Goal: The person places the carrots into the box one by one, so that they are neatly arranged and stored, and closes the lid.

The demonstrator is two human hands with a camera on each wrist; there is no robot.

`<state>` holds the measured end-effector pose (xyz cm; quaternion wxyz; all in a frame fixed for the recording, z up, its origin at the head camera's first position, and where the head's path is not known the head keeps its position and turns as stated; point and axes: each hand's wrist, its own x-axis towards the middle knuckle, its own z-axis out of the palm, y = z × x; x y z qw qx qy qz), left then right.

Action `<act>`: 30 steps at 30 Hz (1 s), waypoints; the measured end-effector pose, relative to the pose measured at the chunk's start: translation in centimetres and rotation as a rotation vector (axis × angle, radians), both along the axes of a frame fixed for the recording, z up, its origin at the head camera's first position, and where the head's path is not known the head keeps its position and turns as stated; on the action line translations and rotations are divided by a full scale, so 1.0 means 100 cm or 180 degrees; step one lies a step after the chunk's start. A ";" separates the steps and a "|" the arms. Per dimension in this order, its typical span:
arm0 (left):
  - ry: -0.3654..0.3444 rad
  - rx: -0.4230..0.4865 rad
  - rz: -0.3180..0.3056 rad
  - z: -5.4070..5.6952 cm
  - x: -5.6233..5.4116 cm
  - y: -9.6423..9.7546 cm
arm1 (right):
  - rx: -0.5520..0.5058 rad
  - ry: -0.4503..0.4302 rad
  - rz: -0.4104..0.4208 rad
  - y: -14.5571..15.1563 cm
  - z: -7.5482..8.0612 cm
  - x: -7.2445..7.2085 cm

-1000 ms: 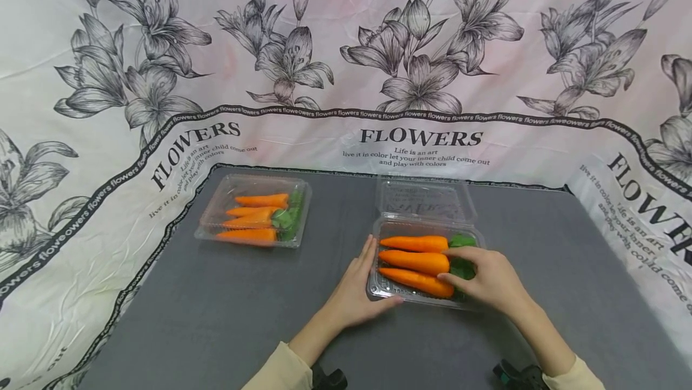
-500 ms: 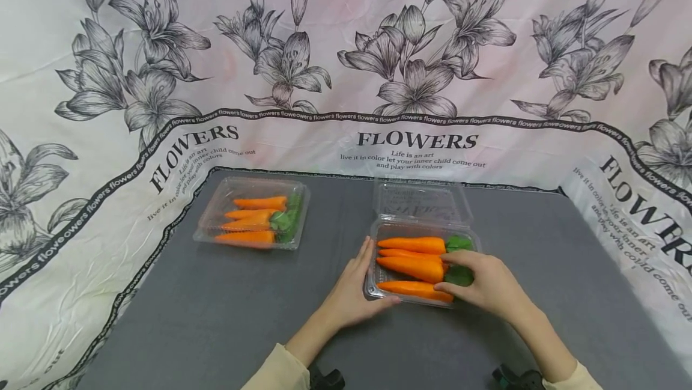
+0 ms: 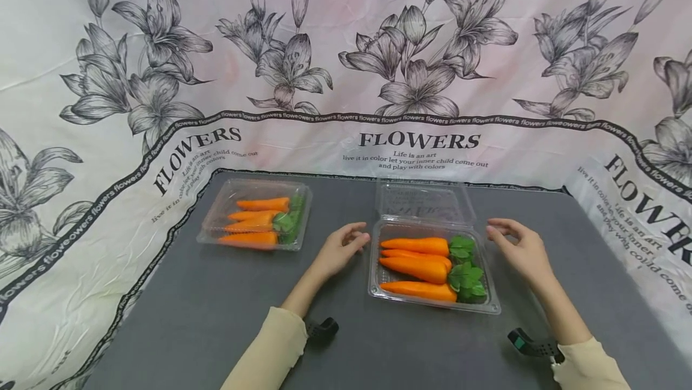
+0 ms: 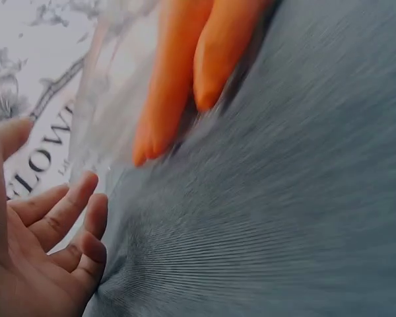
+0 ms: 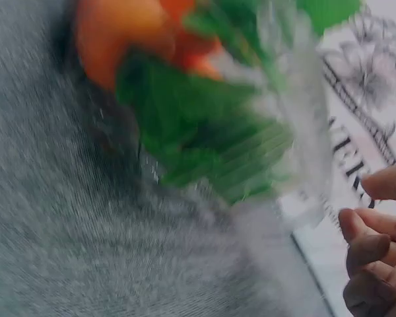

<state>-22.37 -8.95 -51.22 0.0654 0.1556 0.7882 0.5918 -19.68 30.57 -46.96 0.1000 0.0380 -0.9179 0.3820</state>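
In the head view, a clear plastic clamshell box stands with its lid raised at the back. Several orange carrots with green leaves lie in it side by side, tips to the left and leaves to the right. My left hand hovers just left of the box, fingers loosely bent and holding nothing. Beyond the box's right side is my right hand, its fingers relaxed and bare. The right wrist view has the leaves blurred beside the right-hand fingers.
A closed clear clamshell box with several carrots inside sits at the back left. The grey tabletop ends at a hanging cloth printed with flowers and lettering. Black straps circle both wrists.
The right hand has let go of the carrots and moved right, off the leaves. The left hand has come away from the box's left edge. Among the lower carrots, the spacing has shifted.
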 end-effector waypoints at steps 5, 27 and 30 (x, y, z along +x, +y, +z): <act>-0.0192 0.0195 -0.0047 -0.004 -0.029 0.007 | -0.0329 -0.0577 0.0210 0.004 -0.013 -0.018; -0.0313 0.0986 -0.0337 -0.020 -0.042 0.021 | -0.2140 -0.0667 0.0523 0.006 -0.047 -0.018; -0.0296 0.0932 -0.0333 -0.019 -0.040 0.019 | -0.2253 -0.0557 0.0527 0.003 -0.049 -0.018</act>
